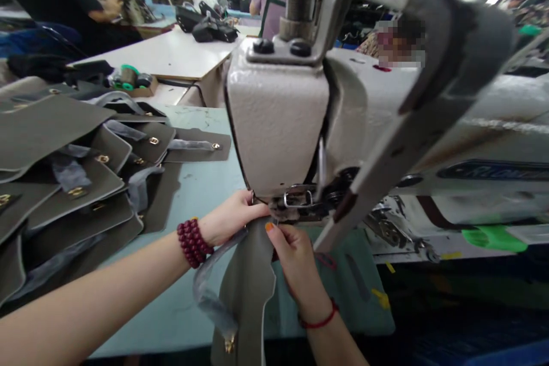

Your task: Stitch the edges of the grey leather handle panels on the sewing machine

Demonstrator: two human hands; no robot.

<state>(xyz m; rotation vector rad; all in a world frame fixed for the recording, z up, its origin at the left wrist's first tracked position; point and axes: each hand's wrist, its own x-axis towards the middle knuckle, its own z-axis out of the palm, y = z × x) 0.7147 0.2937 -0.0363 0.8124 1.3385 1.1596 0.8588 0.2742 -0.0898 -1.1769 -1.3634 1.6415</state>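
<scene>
A grey panel [251, 291] hangs down from under the head of the sewing machine [278, 120], its top end near the needle area. My left hand [231, 218] rests at the panel's upper left edge, thumb reaching across the top and fingers partly hidden behind it. On the panel's right edge, my right hand [294, 257] pinches close to the machine with thumb and forefinger. A plastic-wrapped strap [210, 297] with a gold clasp [230, 344] loops along the panel's left side.
Many similar grey panels [77, 177] with wrapped straps lie piled on the left. Thread spools [129, 77] stand behind them. A slanted metal lever [386, 143] crosses on the right. Other people [272, 3] sit farther back.
</scene>
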